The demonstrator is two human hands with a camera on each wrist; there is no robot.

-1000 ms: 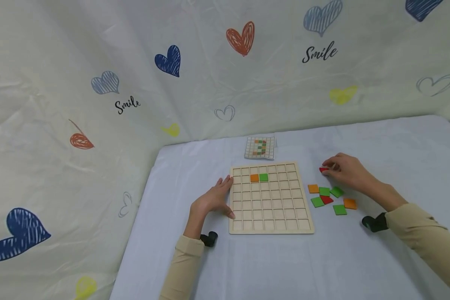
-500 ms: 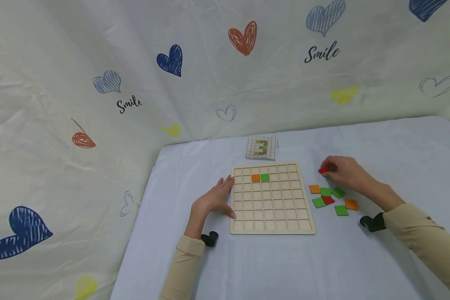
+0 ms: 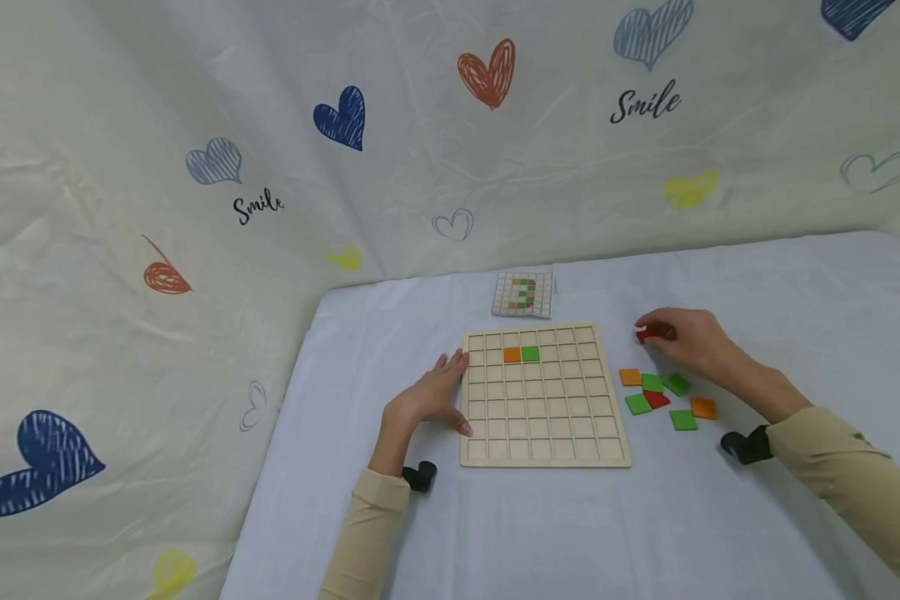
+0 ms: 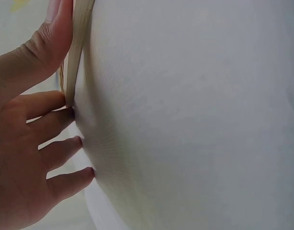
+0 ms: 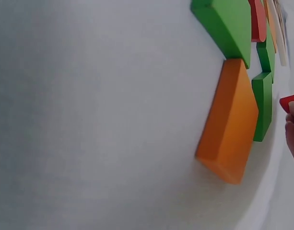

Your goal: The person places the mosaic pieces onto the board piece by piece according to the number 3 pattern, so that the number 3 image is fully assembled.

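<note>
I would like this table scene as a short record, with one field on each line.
Left hand: touches the left edge of the wooden board
Right hand: pinches a red piece
On board: orange tile and green tile, in neighbouring cells
Right of board: four green tiles, two orange tiles, another red piece
Card: beyond the board, showing a grid with coloured cells

The black word "Smile" [image 3: 646, 102] stands twice on the heart-printed backdrop [image 3: 555, 167].

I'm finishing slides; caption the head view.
Right-hand grip pinching a red tile right of a pale square wooden grid board bearing an orange square tile and green square tile.
</note>
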